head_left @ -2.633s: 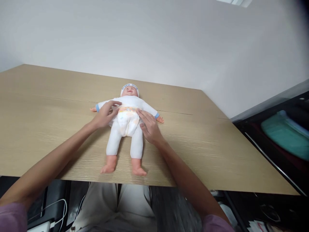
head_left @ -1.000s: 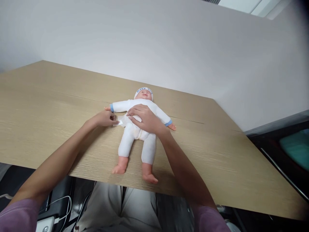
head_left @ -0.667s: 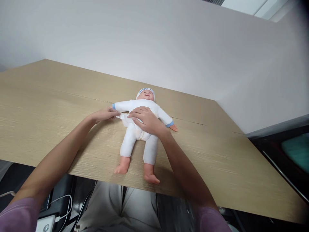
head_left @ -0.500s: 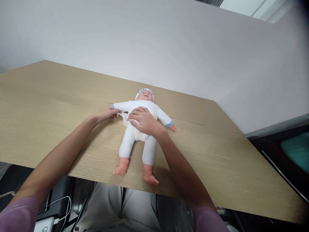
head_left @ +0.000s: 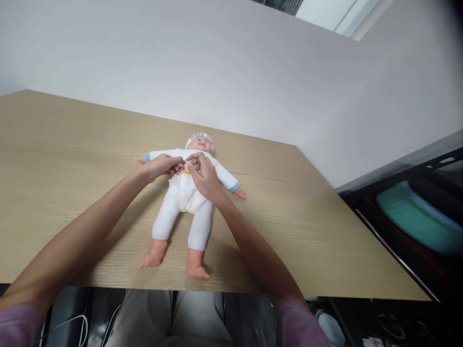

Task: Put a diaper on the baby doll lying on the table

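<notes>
A: The left hand (head_left: 164,166), how is it?

B: It is narrow, with the fingers bent on a thin white edge of the diaper (head_left: 186,190).

A: And where is this diaper?

B: It is between the hands and on their near side, around the hips of the doll (head_left: 170,209). The doll lies on its back on the table (head_left: 307,212), with the head beyond both hands and the legs nearer than them.

A: Then the right hand (head_left: 204,176)?

B: It is at the waist of the diaper, thumb and fingertip close together. What is between them, I cannot tell.

A: And farther right?

B: Well apart from the right hand, past the table edge, there is a green thing (head_left: 415,221).
</notes>
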The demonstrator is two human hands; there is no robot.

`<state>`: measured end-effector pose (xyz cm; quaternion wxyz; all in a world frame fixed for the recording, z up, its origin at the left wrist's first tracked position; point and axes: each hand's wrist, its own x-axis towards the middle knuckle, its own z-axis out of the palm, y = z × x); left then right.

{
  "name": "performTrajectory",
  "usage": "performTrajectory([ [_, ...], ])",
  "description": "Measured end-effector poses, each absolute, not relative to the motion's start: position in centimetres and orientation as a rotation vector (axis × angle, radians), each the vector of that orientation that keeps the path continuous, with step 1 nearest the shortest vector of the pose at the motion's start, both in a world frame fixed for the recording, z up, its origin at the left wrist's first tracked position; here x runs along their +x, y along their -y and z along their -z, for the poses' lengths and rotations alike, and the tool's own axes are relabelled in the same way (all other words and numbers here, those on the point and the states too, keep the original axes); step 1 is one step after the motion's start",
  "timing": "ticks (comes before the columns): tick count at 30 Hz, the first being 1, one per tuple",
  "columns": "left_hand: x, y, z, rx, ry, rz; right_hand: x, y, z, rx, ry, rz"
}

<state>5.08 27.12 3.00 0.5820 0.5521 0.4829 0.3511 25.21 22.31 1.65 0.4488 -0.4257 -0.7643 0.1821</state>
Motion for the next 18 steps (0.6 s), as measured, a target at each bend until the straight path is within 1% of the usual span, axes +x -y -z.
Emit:
performTrajectory([
  [2,5.3,-27.1,-3.0,1.305,-1.153,-0.814,25.1,-22.6,-1.8,-1.077,1.884,-0.506],
  [4,5.2,-27.1,-3.0,1.325,-1.179,-0.804,25.3,-22.6,-2.3,-1.079,1.927,-0.493],
  [9,4.4,-27.2,-3.1,1.412,-1.225,-0.792,26.7,-21.8,-5.0,-1.061,2.063,-0.259],
  [10,4.3,-27.3,-3.2,1.442,-1.232,-0.791,27.1,-21.6,-5.6,-1.079,2.066,-0.269],
  [12,4.3,-27.3,-3.4,1.497,-1.244,-0.790,27.6,-21.2,-6.3,-1.126,2.083,-0.385],
  [15,4.6,-27.1,-3.5,1.535,-1.226,-0.773,27.7,-20.9,-6.1,-1.156,2.127,-0.559],
  [18,4.9,-26.8,-3.4,1.550,-1.175,-0.760,27.0,-21.1,-5.0,-1.152,2.118,-0.543],
])
